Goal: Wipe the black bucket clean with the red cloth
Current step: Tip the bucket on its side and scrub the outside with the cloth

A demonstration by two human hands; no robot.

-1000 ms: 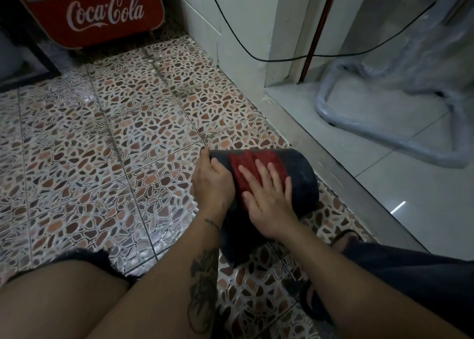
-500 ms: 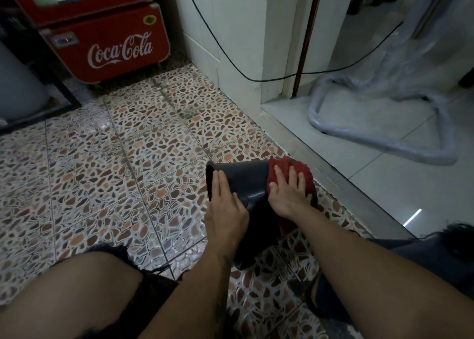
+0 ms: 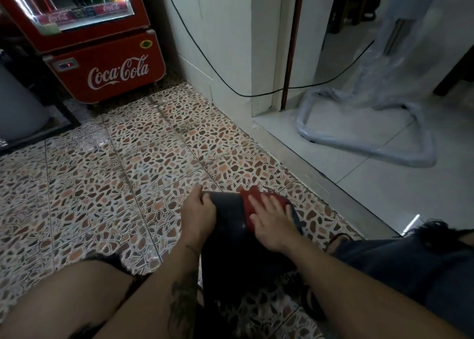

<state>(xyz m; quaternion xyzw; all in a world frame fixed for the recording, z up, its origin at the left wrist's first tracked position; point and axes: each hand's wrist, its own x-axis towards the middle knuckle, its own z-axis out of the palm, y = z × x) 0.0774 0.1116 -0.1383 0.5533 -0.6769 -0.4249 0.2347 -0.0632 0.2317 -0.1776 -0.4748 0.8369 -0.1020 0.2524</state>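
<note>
Both hands work low in the middle of the frame, where I see the black plastic bucket (image 3: 228,210) lying on its side on the pebble-patterned floor tiles (image 3: 102,174). My left hand (image 3: 198,214) grips its left edge, fingers curled on it. My right hand (image 3: 273,223) presses the red cloth (image 3: 252,197) flat against the bucket, fingers spread apart. At upper left stands a red Coca-Cola fridge (image 3: 107,64).

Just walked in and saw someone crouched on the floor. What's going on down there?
A person is wiping a black bucket that lies tipped over on the pebble-patterned floor tiles. The left hand steadies the bucket near its far end, while the right hand presses a red cloth flat against the bucket's outer wall. A Coca-Cola cooler stands behind.
</note>
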